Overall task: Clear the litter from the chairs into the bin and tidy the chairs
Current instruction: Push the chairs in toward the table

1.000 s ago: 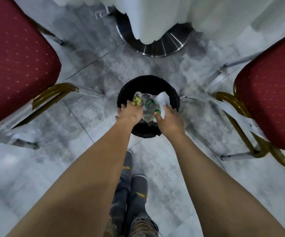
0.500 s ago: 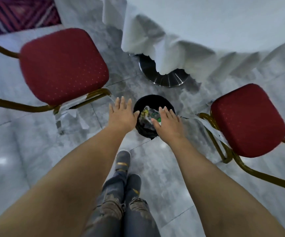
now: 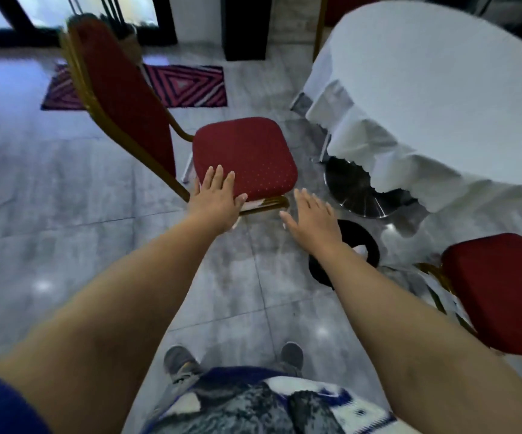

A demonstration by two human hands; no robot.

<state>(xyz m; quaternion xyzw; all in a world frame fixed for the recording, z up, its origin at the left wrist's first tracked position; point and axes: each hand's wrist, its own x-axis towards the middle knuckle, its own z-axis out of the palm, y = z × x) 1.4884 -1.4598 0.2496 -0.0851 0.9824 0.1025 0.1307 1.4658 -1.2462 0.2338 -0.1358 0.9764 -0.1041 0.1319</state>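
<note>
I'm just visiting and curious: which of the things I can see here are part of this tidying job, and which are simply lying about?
Part of the job:
- left chair, seat bare
- right chair
- black bin, partly hidden behind the right arm
- left hand and right hand, both open and empty

Just there:
- white-clothed table
- patterned rug
- tiled floor

Head camera looks steeply down, forward over floor [image 3: 65, 214].

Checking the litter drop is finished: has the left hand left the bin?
Yes. The left hand moved off the black bin to the red chair seat.
</note>
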